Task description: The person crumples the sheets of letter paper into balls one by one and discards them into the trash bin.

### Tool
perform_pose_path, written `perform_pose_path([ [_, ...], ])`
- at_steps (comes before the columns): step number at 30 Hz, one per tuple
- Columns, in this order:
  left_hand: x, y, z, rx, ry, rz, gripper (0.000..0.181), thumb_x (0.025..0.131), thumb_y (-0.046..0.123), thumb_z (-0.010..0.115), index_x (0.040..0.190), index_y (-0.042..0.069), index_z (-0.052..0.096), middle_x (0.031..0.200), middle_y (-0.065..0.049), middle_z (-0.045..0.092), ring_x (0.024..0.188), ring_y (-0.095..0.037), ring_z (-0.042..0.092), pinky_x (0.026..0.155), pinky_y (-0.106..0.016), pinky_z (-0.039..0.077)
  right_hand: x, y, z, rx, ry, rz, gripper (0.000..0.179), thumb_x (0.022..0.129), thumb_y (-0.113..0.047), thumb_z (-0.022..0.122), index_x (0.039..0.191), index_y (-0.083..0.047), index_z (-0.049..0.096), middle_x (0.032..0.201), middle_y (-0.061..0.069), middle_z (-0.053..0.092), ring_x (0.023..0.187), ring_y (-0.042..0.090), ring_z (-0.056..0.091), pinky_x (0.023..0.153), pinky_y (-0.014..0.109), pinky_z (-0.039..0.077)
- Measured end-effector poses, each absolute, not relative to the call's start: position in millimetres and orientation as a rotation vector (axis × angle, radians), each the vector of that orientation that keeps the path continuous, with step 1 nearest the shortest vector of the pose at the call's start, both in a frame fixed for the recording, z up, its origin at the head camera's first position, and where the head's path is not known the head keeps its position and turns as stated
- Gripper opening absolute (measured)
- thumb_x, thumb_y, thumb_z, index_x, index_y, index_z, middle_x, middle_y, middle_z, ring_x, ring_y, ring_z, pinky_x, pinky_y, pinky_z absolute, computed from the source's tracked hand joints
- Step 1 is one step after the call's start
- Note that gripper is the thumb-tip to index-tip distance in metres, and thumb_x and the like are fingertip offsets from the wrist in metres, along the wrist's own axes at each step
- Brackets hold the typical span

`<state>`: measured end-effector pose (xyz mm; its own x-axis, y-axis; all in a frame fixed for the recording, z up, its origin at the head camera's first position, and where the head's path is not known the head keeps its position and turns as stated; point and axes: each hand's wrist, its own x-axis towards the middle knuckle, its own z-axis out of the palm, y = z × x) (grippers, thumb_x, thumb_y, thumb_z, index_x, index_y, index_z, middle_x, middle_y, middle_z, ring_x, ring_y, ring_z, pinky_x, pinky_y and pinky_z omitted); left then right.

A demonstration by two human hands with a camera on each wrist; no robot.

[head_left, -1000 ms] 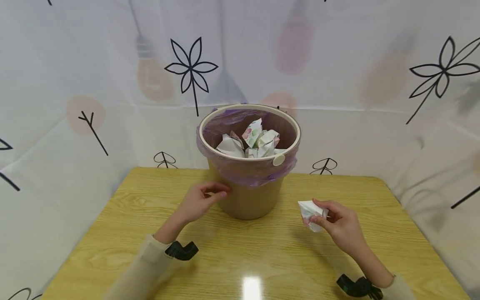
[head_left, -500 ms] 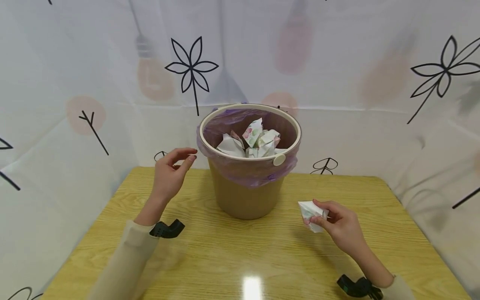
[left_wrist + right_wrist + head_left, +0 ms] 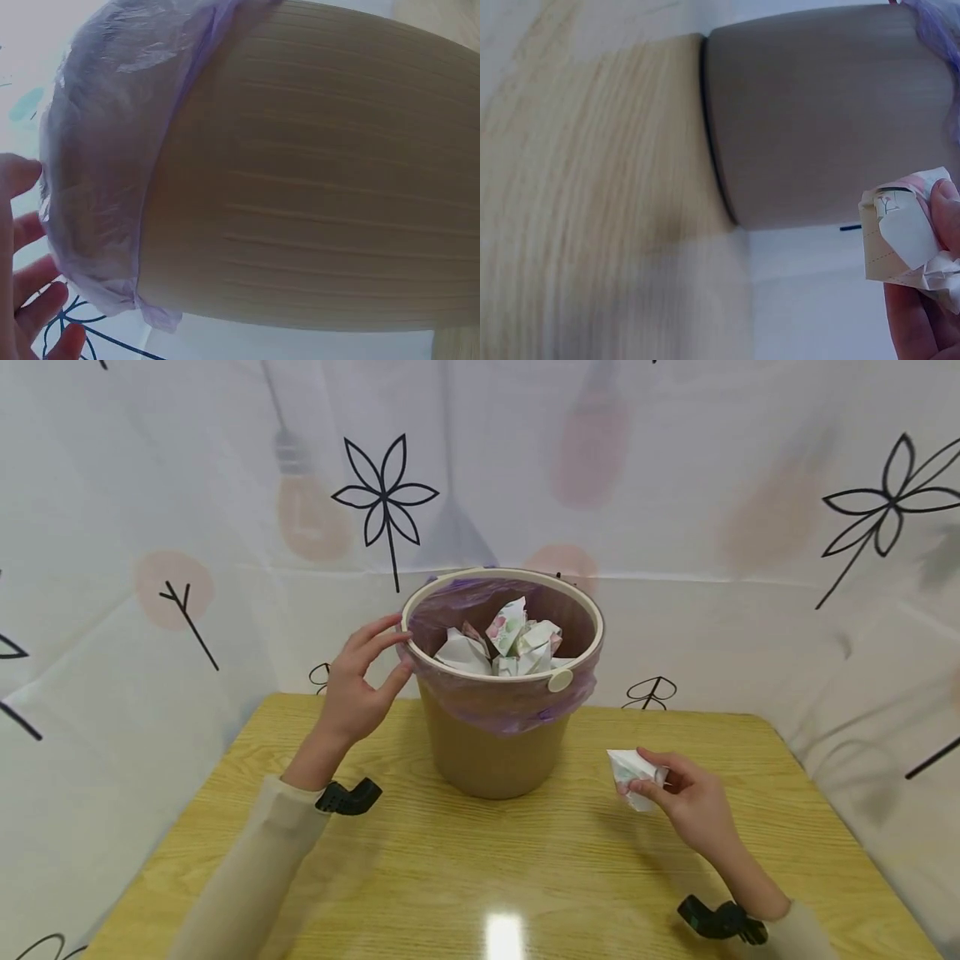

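A tan trash bin [image 3: 491,760] lined with a thin purple plastic bag [image 3: 517,714] stands upright on the table, its cream rim ring [image 3: 600,618] on top. Several crumpled papers [image 3: 534,643] lie inside it. My left hand [image 3: 356,693] is at the bin's left rim, fingers fairly straight and spread, thumb lower against the bag. In the left wrist view, its fingers [image 3: 41,307] are beside the bag-covered edge. To the bin's right, above the table, my right hand [image 3: 693,797] pinches a crumpled piece of paper [image 3: 632,777] between thumb and fingers. The right wrist view shows this paper [image 3: 900,232] close up.
The yellow wood-grain table [image 3: 480,860] lies under both arms. A white patterned cloth [image 3: 675,468] hangs behind the bin and along both sides. Black devices [image 3: 348,797] are worn on both wrists.
My left hand has risen from the bin's lower left side to its rim, and its fingers have spread. My right hand, still holding the paper, has shifted slightly up and right.
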<state>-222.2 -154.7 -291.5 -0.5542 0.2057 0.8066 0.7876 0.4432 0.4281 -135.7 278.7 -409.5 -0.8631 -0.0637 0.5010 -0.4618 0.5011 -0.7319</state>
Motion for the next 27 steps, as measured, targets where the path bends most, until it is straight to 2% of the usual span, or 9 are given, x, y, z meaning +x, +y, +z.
perform_pose_path([
  [4,-226.1,-150.8,-294.2,-0.897,-2.017,-1.090,0.037,0.089,0.005,0.071,0.126,0.004,0.067,0.144,-0.011,0.053,0.139,-0.027,0.041,0.109,-0.051,0.035,-140.1,282.7,-404.8,0.395,-2.358,1.276,0.044,0.079,0.012,0.077,0.122,0.005,0.067,0.088,0.015,0.066,0.057,0.007,0.053,0.048,0.019,0.046],
  [7,-227.0,-147.2,-295.5,-0.895,-2.012,-1.099,0.035,0.088,0.002,0.072,0.123,0.003,0.068,0.141,-0.013,0.055,0.140,-0.030,0.040,0.111,-0.049,0.033,-140.1,281.4,-395.0,0.372,-2.356,1.248,0.042,0.079,0.013,0.076,0.120,0.008,0.067,0.076,0.011,0.062,0.050,0.007,0.044,0.042,0.022,0.037],
  [10,-223.3,-142.5,-294.0,-0.881,-1.994,-1.121,0.032,0.087,-0.002,0.072,0.119,0.000,0.068,0.137,-0.018,0.057,0.139,-0.035,0.040,0.112,-0.049,0.032,-143.2,281.3,-386.5,0.362,-2.334,1.226,0.041,0.078,0.015,0.076,0.118,0.009,0.067,0.069,0.010,0.060,0.047,0.006,0.041,0.041,0.024,0.034],
  [15,-205.3,-132.0,-280.8,-0.886,-1.955,-1.178,0.030,0.085,-0.011,0.067,0.115,-0.009,0.065,0.131,-0.031,0.055,0.136,-0.047,0.039,0.111,-0.051,0.033,-157.4,291.1,-379.7,0.352,-2.321,1.201,0.043,0.079,0.010,0.078,0.121,0.004,0.068,0.072,0.005,0.062,0.047,0.007,0.043,0.041,0.023,0.035],
  [20,-195.5,-127.6,-273.7,-0.881,-1.933,-1.188,0.030,0.083,-0.015,0.065,0.113,-0.012,0.064,0.128,-0.034,0.055,0.134,-0.050,0.039,0.109,-0.049,0.037,-170.1,297.3,-362.3,0.377,-2.303,1.200,0.043,0.082,0.006,0.078,0.124,0.001,0.068,0.071,-0.002,0.061,0.048,0.009,0.043,0.042,0.023,0.034],
  [23,-196.1,-127.0,-274.7,-0.880,-1.917,-1.194,0.030,0.083,-0.015,0.066,0.113,-0.012,0.064,0.129,-0.033,0.055,0.134,-0.050,0.039,0.102,-0.044,0.043,-177.0,300.2,-348.6,0.407,-2.294,1.215,0.044,0.083,0.006,0.076,0.126,0.003,0.066,0.080,-0.006,0.062,0.050,0.008,0.046,0.042,0.022,0.034],
  [27,-198.4,-126.1,-278.7,-0.881,-1.906,-1.219,0.032,0.083,-0.015,0.065,0.115,-0.011,0.064,0.131,-0.033,0.054,0.135,-0.049,0.038,0.087,-0.037,0.043,-185.7,305.2,-330.3,0.399,-2.300,1.228,0.044,0.085,0.005,0.075,0.127,0.004,0.064,0.100,-0.014,0.063,0.068,-0.005,0.061,0.048,0.015,0.042],
])
